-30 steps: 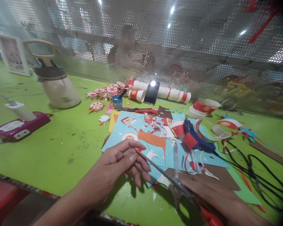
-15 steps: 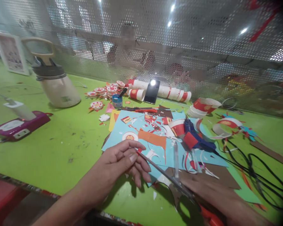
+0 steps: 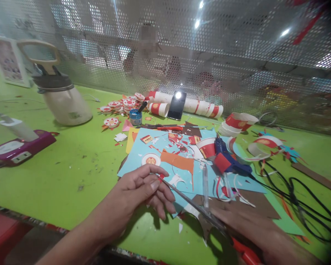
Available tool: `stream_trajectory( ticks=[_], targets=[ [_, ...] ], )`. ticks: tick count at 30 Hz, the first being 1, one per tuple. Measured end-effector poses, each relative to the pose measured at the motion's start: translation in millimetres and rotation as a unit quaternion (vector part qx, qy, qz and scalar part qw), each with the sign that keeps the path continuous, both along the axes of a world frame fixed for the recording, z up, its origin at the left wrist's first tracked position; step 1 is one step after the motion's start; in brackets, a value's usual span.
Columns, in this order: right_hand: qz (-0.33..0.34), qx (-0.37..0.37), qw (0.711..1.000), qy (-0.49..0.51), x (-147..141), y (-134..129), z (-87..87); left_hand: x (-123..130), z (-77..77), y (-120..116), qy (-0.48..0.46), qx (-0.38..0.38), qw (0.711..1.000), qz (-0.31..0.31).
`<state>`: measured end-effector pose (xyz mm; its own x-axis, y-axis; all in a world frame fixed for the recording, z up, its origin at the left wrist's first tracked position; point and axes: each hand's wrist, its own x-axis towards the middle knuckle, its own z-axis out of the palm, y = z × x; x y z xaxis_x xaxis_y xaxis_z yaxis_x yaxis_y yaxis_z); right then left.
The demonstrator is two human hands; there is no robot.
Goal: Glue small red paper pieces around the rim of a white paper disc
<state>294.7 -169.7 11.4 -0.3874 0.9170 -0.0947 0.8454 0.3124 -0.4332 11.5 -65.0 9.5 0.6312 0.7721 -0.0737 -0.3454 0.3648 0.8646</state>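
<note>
My left hand (image 3: 146,187) is closed in a pinch on a small red paper piece (image 3: 162,177), mostly hidden by the fingers. From the right, my right hand (image 3: 245,224) holds long scissors (image 3: 201,209) with red-orange handles, partly blurred. Their blade tips reach the red piece at my left fingertips. Beyond the hands lie light blue paper sheets (image 3: 132,162) with red and white scraps, an orange paper strip (image 3: 178,161) and a round white disc with a gold-red emblem (image 3: 150,160).
A blue glue gun (image 3: 231,162) with a black cable and cut paper cups (image 3: 237,123) are at the right. Behind stand a phone (image 3: 177,105) and a blue jar (image 3: 135,117). A large bottle (image 3: 64,101) and purple power strip (image 3: 22,147) sit left.
The view has shifted slightly, so the table items appear a little further left. Both hands keep nearly the same pose, with the scissor tips still at the red piece.
</note>
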Motion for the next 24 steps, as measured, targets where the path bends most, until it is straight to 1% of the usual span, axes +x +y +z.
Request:
stream_trajectory(
  ticks=[5,8,10,12,16,19,24],
  targets=[
    [-0.004,0.007,1.000,-0.005,-7.6,2.8,6.4,-0.1,-1.3,1.8,0.022,-0.003,1.000,0.000],
    [-0.002,0.015,1.000,-0.012,-8.5,2.9,7.0,0.2,-0.4,3.5,0.052,-0.008,0.998,0.017],
    [-0.009,0.023,1.000,-0.019,-6.6,2.0,4.1,0.9,0.9,5.6,0.078,-0.017,0.996,0.033],
    [-0.019,0.048,0.998,-0.021,-3.9,0.9,-1.0,2.0,1.9,8.9,0.101,-0.025,0.993,0.048],
    [-0.043,0.101,0.994,-0.025,-2.4,0.7,-7.8,3.6,2.4,16.0,0.142,-0.027,0.988,0.054],
    [-0.046,0.102,0.993,-0.028,-5.4,2.1,-4.7,2.1,2.4,17.9,0.159,-0.032,0.985,0.051],
    [-0.061,0.095,0.994,-0.012,-7.7,1.6,2.8,-3.4,4.4,15.4,0.156,-0.036,0.986,0.047]
  ],
)
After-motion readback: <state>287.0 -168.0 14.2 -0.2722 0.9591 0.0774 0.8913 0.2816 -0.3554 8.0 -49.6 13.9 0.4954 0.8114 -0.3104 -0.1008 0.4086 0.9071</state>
